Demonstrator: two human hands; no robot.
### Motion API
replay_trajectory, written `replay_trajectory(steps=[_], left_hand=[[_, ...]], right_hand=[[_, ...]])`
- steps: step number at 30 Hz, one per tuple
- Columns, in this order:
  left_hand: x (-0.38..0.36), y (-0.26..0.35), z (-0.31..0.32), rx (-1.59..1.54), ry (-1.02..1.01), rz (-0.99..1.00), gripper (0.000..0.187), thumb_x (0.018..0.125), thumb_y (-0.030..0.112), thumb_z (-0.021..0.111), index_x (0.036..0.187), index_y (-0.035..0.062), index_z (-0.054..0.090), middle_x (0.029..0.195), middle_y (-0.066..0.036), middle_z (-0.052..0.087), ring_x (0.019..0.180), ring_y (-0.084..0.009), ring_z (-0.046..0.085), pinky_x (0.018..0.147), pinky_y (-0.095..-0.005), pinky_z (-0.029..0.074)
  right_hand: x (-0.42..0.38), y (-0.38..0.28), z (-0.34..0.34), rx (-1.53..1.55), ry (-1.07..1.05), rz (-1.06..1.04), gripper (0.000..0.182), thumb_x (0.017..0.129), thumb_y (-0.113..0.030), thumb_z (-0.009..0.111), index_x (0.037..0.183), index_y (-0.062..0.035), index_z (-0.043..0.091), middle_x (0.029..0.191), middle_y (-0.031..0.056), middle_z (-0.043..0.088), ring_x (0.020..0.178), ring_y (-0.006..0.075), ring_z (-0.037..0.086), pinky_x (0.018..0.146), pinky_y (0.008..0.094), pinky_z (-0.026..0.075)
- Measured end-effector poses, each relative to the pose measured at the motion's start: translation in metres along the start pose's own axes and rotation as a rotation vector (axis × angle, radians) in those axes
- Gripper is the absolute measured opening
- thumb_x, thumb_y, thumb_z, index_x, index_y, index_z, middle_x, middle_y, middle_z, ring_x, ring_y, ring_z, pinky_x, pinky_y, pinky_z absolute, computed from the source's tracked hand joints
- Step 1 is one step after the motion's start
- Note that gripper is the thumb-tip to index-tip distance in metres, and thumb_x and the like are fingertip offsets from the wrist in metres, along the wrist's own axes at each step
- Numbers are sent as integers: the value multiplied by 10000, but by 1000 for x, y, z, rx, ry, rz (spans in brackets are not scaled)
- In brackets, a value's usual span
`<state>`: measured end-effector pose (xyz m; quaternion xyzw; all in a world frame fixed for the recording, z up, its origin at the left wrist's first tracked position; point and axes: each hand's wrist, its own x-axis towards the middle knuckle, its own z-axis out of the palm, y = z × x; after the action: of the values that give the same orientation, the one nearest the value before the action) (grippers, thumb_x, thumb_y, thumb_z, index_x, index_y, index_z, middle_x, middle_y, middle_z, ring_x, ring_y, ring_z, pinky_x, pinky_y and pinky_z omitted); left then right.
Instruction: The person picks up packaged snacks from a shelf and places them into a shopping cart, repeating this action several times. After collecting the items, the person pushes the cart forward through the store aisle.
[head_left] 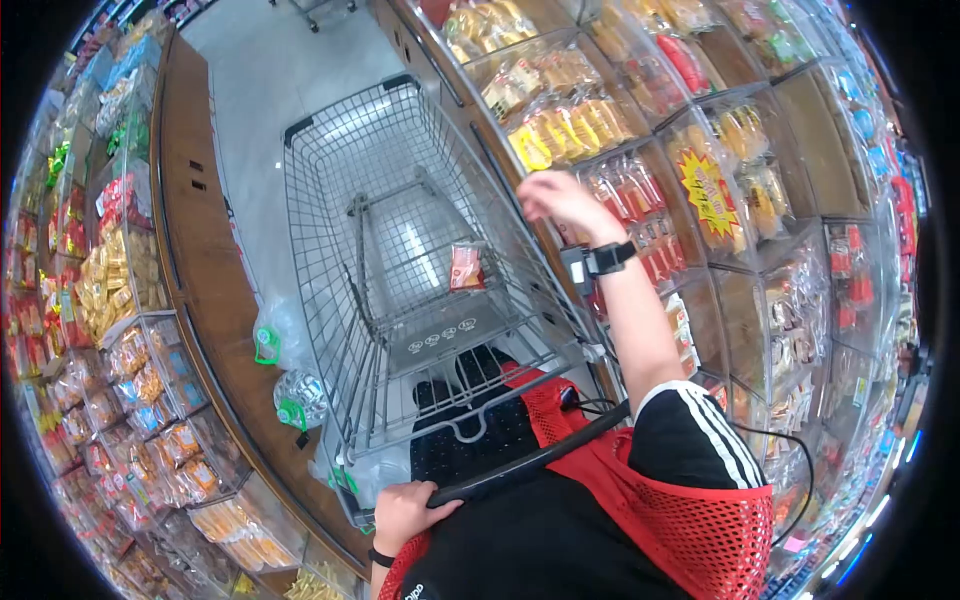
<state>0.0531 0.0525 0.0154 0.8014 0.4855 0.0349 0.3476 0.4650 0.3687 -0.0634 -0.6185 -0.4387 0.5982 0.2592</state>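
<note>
My left hand is wrapped round the dark handle of a grey wire shopping cart. Above the cart's right rim hangs my right hand, its fingers loosely bent and slightly blurred, with nothing visible in them. Closest to it are bins of packaged snacks, among them yellow packets and red-and-white packets. Inside the cart, one small pink-and-white packet lies by the fold-down seat panel. A black watch sits on my right wrist.
Clear-walled snack bins line both sides, with a wooden ledge along the left. Large plastic bottles with green handles stand between that ledge and the cart. A yellow starburst sign hangs on the right bins. Grey floor stretches ahead.
</note>
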Motion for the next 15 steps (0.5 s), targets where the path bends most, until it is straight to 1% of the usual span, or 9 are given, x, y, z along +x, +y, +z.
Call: replay_trajectory(steps=[2,5,6,8,9,12,13,14,15], left_hand=[[-1,0,2,20,3,6,409,701,472,761,653,89,625,551,-71,570,504,-259,590,497,-352,472],[-5,2,4,44,31,7,407,702,481,757,667,92,641,555,-73,582,510,-259,597,501,-354,475],[-6,2,5,53,48,13,405,702,482,757,671,93,644,556,-72,586,511,-258,599,501,-354,476],[-5,3,5,74,75,17,404,703,482,757,675,94,648,556,-70,590,513,-257,601,500,-355,477],[-6,4,5,86,83,13,404,704,482,757,675,94,647,556,-68,590,513,-256,602,499,-355,477],[-5,8,2,110,97,6,419,714,501,746,675,97,645,551,-62,584,514,-249,605,492,-352,476],[-4,11,-1,121,101,-1,425,718,508,742,675,97,644,551,-62,584,515,-249,605,492,-351,476],[-5,13,-3,135,112,-19,432,722,515,737,675,97,643,552,-62,583,516,-249,606,493,-350,477],[-7,9,2,131,128,-16,469,736,555,711,674,95,642,561,-64,592,526,-251,612,503,-350,482]], right_hand=[[2,47,-51,-88,413,-195,210,873,-212,660,949,-17,643,817,66,663,777,174,649,733,301,525],[-1,105,-74,-601,568,-95,339,785,-290,752,952,-22,629,808,73,651,778,200,640,730,327,519],[4,118,-69,-549,557,-5,466,696,-342,810,981,-29,614,851,99,656,812,224,641,749,345,514],[11,137,-50,-668,650,-90,466,696,-318,804,1007,-34,604,886,126,655,840,251,645,761,357,512],[4,122,-41,-708,641,-12,505,701,-345,789,1035,-15,605,933,166,671,894,309,655,775,400,513],[1,107,-30,-716,674,46,588,738,-396,736,1189,-49,589,982,198,676,943,348,652,791,430,510],[2,108,-34,-857,541,37,671,774,-450,663,1357,-163,498,1018,212,673,970,357,650,807,444,509],[3,111,-31,-885,556,71,678,791,-465,628,1395,-216,445,1010,211,671,956,371,648,806,455,509],[2,117,-27,-913,567,104,689,808,-479,592,1433,-270,392,1001,211,670,943,385,647,805,465,509]])
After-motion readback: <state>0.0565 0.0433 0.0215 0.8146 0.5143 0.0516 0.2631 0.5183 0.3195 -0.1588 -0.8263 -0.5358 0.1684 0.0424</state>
